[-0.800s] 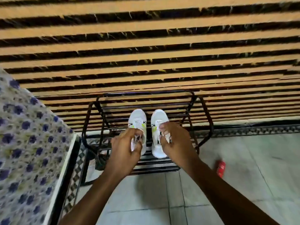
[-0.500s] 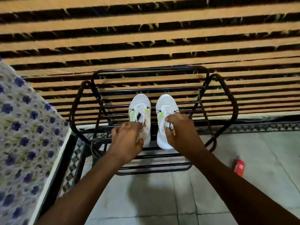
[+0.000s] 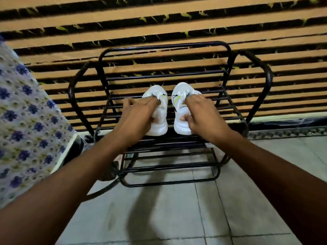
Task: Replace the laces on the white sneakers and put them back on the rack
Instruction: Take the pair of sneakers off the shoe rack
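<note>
A wall of orange and dark slats (image 3: 159, 15) fills the background above a pale tiled floor (image 3: 177, 213), with a blue-flowered cloth (image 3: 26, 121) at the left edge. Against the wall stands the black metal rack (image 3: 164, 45), and on one of its upper tiers the two white sneakers sit side by side, toes toward the wall. The left hand (image 3: 139, 115) holds the left sneaker (image 3: 160, 128) and the right hand (image 3: 203, 115) the right sneaker (image 3: 180, 126), fingers over the laces and thumbs seemingly tucked in at the collars, though blur softens this.
</note>
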A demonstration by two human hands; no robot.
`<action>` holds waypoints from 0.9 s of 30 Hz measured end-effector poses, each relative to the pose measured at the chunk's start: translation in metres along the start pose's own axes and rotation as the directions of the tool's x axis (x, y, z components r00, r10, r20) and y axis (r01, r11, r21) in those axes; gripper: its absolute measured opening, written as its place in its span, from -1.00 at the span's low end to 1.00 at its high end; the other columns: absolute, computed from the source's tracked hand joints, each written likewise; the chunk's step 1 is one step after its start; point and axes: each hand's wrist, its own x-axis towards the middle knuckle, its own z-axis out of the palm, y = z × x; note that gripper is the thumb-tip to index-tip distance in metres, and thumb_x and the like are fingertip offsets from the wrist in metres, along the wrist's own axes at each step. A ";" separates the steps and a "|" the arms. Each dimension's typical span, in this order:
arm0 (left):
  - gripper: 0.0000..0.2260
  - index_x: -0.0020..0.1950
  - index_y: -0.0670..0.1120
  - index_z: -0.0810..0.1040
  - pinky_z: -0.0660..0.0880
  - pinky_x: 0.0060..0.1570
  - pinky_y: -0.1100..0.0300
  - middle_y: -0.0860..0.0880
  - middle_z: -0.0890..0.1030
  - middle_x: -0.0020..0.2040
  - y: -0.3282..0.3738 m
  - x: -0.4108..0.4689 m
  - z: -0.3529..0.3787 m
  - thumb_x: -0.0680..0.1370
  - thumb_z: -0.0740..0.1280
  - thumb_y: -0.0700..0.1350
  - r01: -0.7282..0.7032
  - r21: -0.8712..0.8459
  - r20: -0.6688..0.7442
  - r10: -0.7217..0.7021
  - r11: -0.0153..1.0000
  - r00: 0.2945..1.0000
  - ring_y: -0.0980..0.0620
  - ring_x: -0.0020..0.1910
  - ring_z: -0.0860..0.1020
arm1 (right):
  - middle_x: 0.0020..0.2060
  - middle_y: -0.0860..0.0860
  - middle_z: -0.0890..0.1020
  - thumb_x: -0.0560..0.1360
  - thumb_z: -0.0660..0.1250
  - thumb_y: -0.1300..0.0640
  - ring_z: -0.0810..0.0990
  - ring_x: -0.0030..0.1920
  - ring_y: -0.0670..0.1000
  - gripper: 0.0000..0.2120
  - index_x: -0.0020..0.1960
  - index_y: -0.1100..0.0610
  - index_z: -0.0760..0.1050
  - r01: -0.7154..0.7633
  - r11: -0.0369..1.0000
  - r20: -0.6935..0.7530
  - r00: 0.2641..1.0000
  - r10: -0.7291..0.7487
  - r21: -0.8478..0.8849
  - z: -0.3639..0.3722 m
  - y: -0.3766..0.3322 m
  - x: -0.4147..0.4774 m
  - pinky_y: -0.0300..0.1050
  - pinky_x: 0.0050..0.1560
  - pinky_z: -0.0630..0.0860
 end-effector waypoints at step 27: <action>-0.83 0.13 -0.10 0.47 0.37 -0.14 0.24 0.06 0.48 -0.02 0.111 -0.193 -0.080 0.60 0.41 -0.15 -0.309 -0.302 0.064 0.343 0.902 0.937 0.14 -0.09 0.42 | -0.26 -0.07 0.59 0.33 0.59 0.10 0.54 -0.17 -0.05 -0.73 -0.17 0.07 0.49 -0.067 0.906 0.115 0.993 0.020 0.417 -0.129 -0.103 -0.181 -0.05 -0.18 0.52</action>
